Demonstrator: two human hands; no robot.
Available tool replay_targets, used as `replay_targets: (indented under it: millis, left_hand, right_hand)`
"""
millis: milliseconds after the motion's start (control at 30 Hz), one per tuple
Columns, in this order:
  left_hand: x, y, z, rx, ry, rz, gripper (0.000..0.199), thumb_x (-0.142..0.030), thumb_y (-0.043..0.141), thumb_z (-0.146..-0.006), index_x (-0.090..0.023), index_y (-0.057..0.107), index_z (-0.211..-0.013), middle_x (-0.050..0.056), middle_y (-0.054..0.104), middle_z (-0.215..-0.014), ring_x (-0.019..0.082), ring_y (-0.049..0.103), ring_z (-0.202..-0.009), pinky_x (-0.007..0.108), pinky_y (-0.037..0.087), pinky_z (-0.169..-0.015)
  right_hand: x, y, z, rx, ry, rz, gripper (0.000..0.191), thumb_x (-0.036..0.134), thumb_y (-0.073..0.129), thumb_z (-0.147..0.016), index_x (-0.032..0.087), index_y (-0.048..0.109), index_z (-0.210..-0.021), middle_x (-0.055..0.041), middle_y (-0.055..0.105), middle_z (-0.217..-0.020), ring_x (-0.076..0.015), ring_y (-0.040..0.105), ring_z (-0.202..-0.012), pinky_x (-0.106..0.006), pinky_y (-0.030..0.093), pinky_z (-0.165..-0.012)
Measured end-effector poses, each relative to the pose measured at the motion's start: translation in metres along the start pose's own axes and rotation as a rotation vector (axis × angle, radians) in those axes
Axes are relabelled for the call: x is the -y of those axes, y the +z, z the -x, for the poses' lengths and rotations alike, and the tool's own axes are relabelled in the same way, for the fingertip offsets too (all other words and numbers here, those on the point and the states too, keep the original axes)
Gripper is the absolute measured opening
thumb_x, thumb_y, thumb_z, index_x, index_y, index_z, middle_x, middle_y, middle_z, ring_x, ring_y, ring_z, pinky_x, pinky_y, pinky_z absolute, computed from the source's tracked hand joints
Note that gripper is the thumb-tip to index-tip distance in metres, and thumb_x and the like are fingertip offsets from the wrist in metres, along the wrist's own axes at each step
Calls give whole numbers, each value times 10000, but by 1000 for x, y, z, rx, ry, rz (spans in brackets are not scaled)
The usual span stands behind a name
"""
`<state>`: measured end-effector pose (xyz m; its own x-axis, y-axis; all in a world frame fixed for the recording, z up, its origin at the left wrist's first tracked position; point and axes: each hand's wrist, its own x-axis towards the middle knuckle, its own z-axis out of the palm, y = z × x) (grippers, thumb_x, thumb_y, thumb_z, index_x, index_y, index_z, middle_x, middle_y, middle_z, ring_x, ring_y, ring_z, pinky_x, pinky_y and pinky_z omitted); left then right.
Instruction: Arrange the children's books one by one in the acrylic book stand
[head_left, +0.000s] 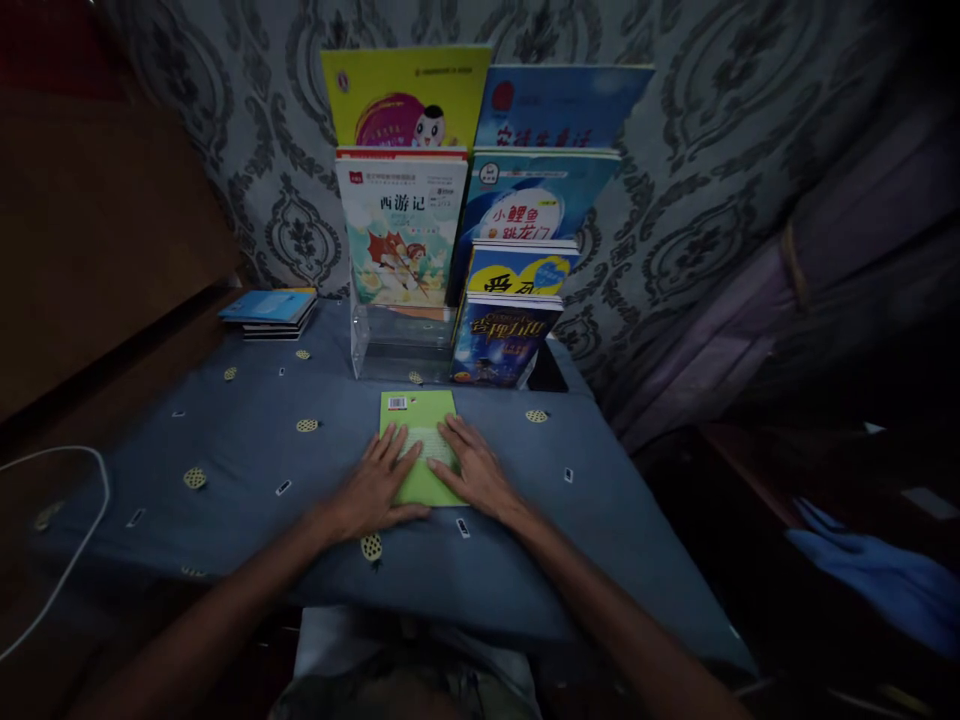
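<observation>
A green book (420,410) lies on the table with a barcode at its upper left corner. My left hand (381,485) rests on the book's left side, fingers spread out. On the right side of the cover lies my right hand (474,468), its fingers also stretched out flat. Part of the cover is hidden under both hands. Just behind the book stands a clear display rack (401,345). A white-covered book (405,230) leans in its left part, and a dark blue book (506,340) is at the lower right.
Taller books stand at the rack's back: a yellow one (409,85) and a blue one (566,105). A small stack of books (270,308) lies at the table's far left. A white cable (105,480) loops at the left edge. Patterned wallpaper (277,130) rises behind the table (247,430).
</observation>
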<state>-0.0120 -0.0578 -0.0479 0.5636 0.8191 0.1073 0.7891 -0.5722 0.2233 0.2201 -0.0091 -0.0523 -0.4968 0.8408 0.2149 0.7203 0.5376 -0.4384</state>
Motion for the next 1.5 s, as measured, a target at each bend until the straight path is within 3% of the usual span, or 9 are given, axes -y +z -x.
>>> replay_targets:
  millis: [267, 433, 567, 733, 867, 1033, 1233, 1333, 1500]
  left_hand:
    - [-33, -4, 57, 17, 82, -32, 1015, -708, 520, -901, -205, 29, -1632, 213, 84, -1683, 390, 16, -1560, 623, 229, -1214]
    - [-55, -5, 88, 36, 85, -80, 1087, -401, 720, -855, -199, -15, -1630, 204, 112, -1682, 390, 25, -1559, 619, 281, -1200]
    - [-62, 13, 112, 26, 68, -209, 966, -69, 574, -816, -219, 78, -1631, 170, 186, -1674, 365, 105, -1558, 592, 319, -1193]
    - [-57, 11, 123, -71, 155, -242, 759, -43, 517, -846, -239, 354, -1561, 146, 439, -1574, 343, 282, -1522, 622, 292, -1199]
    - [-48, -34, 107, -164, 228, -33, 647, -184, 566, -926, -272, 385, -1541, 123, 625, -1413, 293, 474, -1425, 646, 190, -1230]
    - [-34, -74, 65, -364, 162, 431, 476, -468, 612, -949, -272, 586, -1383, 97, 747, -1194, 269, 694, -1141, 510, 393, -1164]
    - [-16, -64, 5, -596, -216, 879, 525, -630, 536, -929, -177, 687, -1149, 56, 726, -876, 211, 671, -834, 323, 542, -805]
    - [-4, -58, -22, -798, -413, 960, 484, -644, 527, -918, -186, 682, -915, 29, 676, -804, 188, 632, -796, 279, 528, -749]
    - [14, -51, -47, -844, -521, 1133, 405, -514, 531, -946, -230, 575, -1231, 47, 708, -1099, 201, 668, -996, 308, 543, -879]
  right_hand:
    - [26, -5, 66, 41, -77, -70, 747, 567, 561, -950, 166, 396, -1557, -172, 356, -1620, -331, 314, -1513, -556, 322, -1220]
    - [41, -10, 108, 93, -107, -96, 873, 613, 646, -882, 190, 344, -1584, -170, 304, -1637, -366, 281, -1520, -575, 348, -1204]
    - [48, -9, 137, 115, -183, -101, 1059, 545, 790, -787, 246, 212, -1622, -142, 269, -1654, -360, 268, -1524, -557, 346, -1212]
    - [48, -12, 149, 113, -242, -104, 878, 320, 773, -840, 297, 318, -1590, -120, 344, -1632, -341, 293, -1519, -556, 370, -1196]
    - [44, -30, 136, 98, -275, -158, 723, 345, 675, -925, 302, 360, -1573, -104, 448, -1584, -305, 352, -1501, -521, 398, -1181]
    - [33, -46, 98, -19, -225, -326, 514, 245, 449, -1003, 315, 472, -1512, -83, 580, -1477, -261, 514, -1389, -489, 447, -1137]
    - [17, -30, 32, -167, -43, -535, 327, 448, 511, -967, 237, 751, -1036, -77, 763, -1026, -268, 684, -1017, -439, 550, -931]
    - [21, -32, 5, -223, 58, -582, 406, 552, 519, -935, 227, 709, -782, -37, 704, -792, -232, 654, -819, -351, 552, -764]
    - [30, -42, -11, -177, 131, -772, 493, 650, 543, -883, 204, 600, -681, 23, 553, -558, -138, 518, -526, -239, 422, -503]
